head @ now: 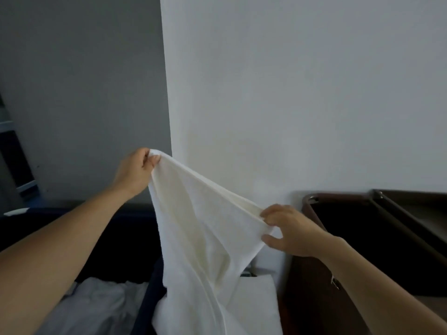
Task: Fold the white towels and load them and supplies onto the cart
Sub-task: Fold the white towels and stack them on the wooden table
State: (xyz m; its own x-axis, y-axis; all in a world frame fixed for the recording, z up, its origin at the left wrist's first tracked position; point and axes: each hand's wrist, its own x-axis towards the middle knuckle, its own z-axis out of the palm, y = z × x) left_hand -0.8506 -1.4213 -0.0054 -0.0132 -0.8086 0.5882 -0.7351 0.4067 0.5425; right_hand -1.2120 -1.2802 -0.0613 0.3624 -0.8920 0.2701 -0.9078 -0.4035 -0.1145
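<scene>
A white towel [200, 233] hangs in the air in front of me, stretched along its top edge between both hands. My left hand [135, 171] pinches the upper left corner, raised higher. My right hand [287, 229] pinches the same edge lower and to the right. The towel's lower part drapes down over more white cloth [256, 301] at the bottom centre. A brown cart [338, 238] with a dark open bin stands at the right, just beyond my right hand.
A dark navy bin [125, 250] sits at the lower left with crumpled white linen [96, 308] in it. A white wall corner [169, 93] rises straight ahead. A dark frame [17, 160] shows at the far left edge.
</scene>
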